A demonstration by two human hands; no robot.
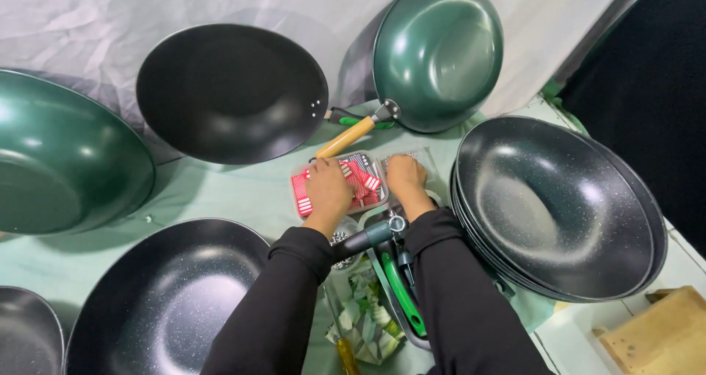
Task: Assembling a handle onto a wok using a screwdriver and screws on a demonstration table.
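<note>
Fingers of both hands hidden inside clear tray (364, 180) of red-striped packets.

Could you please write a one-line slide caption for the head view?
Both hands, left hand and right hand, reach into a clear plastic tray of red-and-white packets, ringed by dark and green woks.

A wrinkly white sheet (88, 22) hangs at the back like a wall. A soft green cloth (220, 191) covers the table, and bright light shines on it. A dark curtain (647, 66) hangs at the right, with a wooden block (662, 338) below it.
</note>
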